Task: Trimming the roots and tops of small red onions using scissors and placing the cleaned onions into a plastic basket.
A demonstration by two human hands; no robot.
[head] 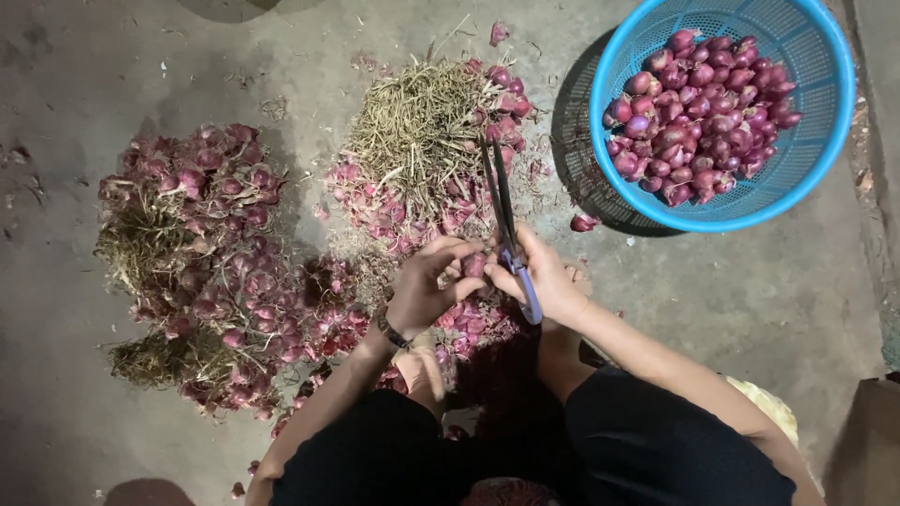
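My left hand [429, 281] pinches a small red shallot [473, 265] between its fingertips, just above my knees. Close beside it, my right hand [548, 276] grips long scissors [504, 215] with a purple handle, the dark blades closed and pointing away from me over a pile of cut roots. The two hands touch at the shallot. A watch sits on my left wrist.
A heap of untrimmed shallots with dry roots [211, 262] lies on the concrete floor at left. A mound of cut roots and skins [422, 131] sits ahead. A blue plastic basket [825, 150] with trimmed shallots stands at upper right. One loose shallot [583, 222] lies near it.
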